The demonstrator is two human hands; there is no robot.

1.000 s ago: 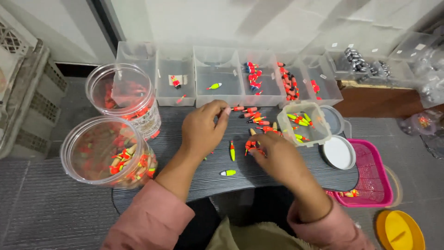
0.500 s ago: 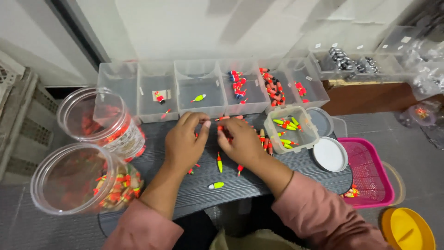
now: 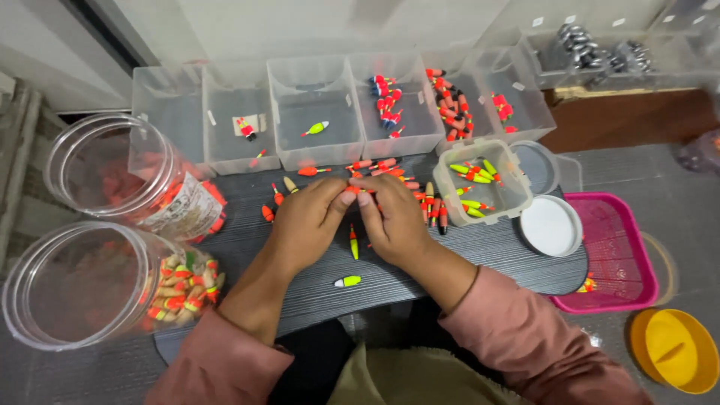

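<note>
— What is the person doing now?
— Both the left hand and right hand pinch one small orange float together, above the dark board.
— And next?
— I think it needs a gentle grip; clear bins wait behind, jars stand left.

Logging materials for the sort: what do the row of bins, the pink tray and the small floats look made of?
Bins: clear, slightly frosted hard plastic; contents show through the walls.
Pink tray: moulded plastic, by its uniform colour and mesh floor.
Floats: smooth, glossy painted bodies, probably foam, wood or plastic; the look leaves it open.
</note>
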